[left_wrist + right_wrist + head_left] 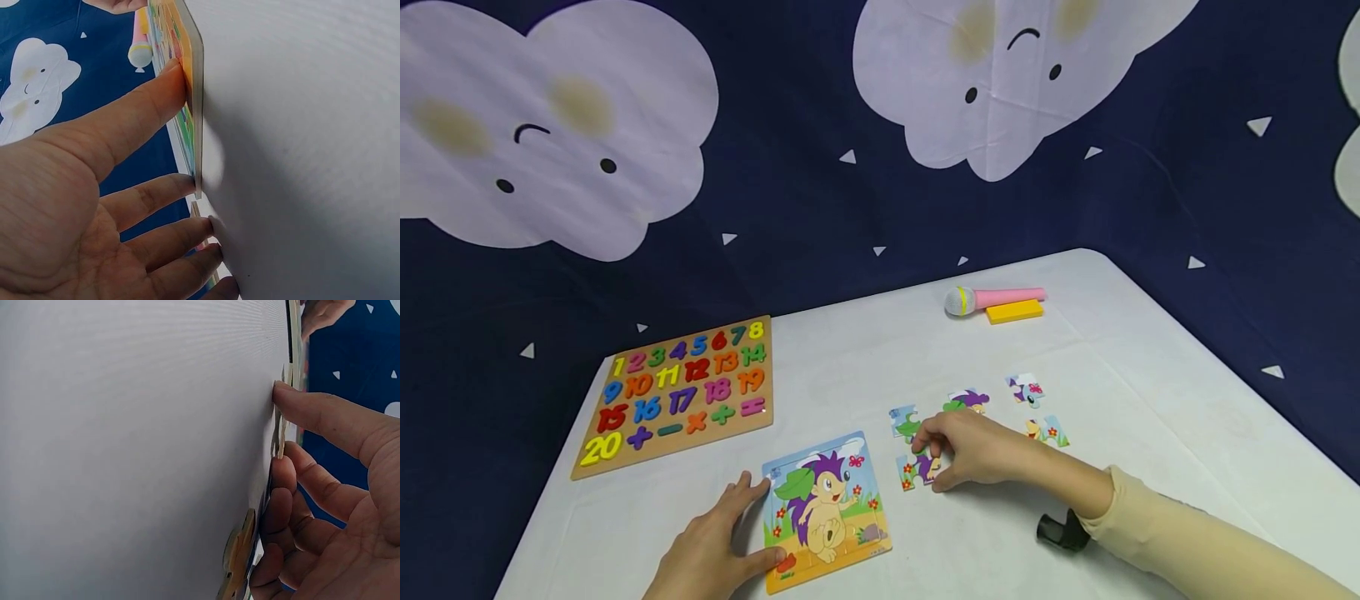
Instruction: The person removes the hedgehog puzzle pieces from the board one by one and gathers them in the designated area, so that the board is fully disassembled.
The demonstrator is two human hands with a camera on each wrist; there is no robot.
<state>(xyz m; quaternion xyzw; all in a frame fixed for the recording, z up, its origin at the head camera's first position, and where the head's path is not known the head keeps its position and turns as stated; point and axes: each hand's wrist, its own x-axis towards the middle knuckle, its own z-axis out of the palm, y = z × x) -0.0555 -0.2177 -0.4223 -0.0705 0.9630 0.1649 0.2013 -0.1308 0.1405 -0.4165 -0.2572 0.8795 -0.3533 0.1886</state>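
Note:
My left hand (711, 542) rests at the left side of a square hedgehog picture board (827, 517). Its thumb lies on the lower left of the picture, and the index fingertip touches near the upper left corner; the left wrist view shows the fingers spread and fairly straight. My right hand (981, 450) pinches a jigsaw puzzle piece (908, 473) with red flowers and purple on it, thumb and fingers at its edges, low over the table. Beyond and beside that hand lie loose pieces: a leaf piece (904, 421), a purple-haired piece (973, 399), a butterfly piece (1026, 390) and a flower piece (1054, 431).
A wooden number board (681, 390) with coloured digits lies at the left of the white table (865, 358). Towards the back, a pink toy microphone (1007, 297) lies against a yellow block (1015, 313). A black object (1063, 532) shows beside the right sleeve. Dark cloud-patterned cloth (790, 200) hangs behind.

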